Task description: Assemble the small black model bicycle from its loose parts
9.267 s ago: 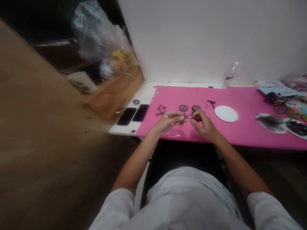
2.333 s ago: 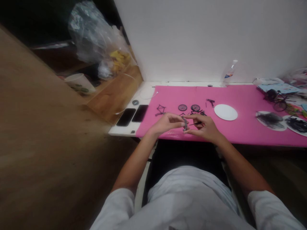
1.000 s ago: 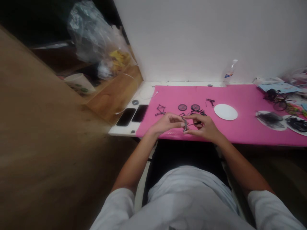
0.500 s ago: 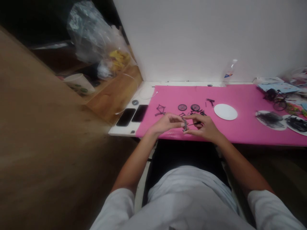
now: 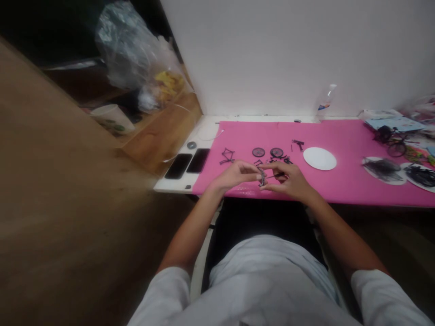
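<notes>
Left hand [image 5: 238, 174] pinches a small grey part [image 5: 262, 177] over the near edge of the pink mat [image 5: 251, 136]. Right hand [image 5: 291, 181] spans it, fingers curled on a thin tool [image 5: 277, 175]. Firm pinch, aligned tool and light pressure advisable; tip contact unclear.

- White table [image 5: 206, 123], mostly under a pink sheet [image 5: 340, 136]; directions are from the wearer's seat.
- 10 o'clock, on bare white: two dark phones [image 5: 178, 166], side by side.
- 11 o'clock: small bicycle frame [image 5: 227, 154].
- 12 o'clock: two small black wheels [image 5: 258, 152].
- 1 o'clock: black pistol-shaped piece [image 5: 298, 144]; beyond, clear bottle [image 5: 324, 105].
- Between 2 and 3: two white plates [image 5: 400, 179], carrying black parts.
</notes>
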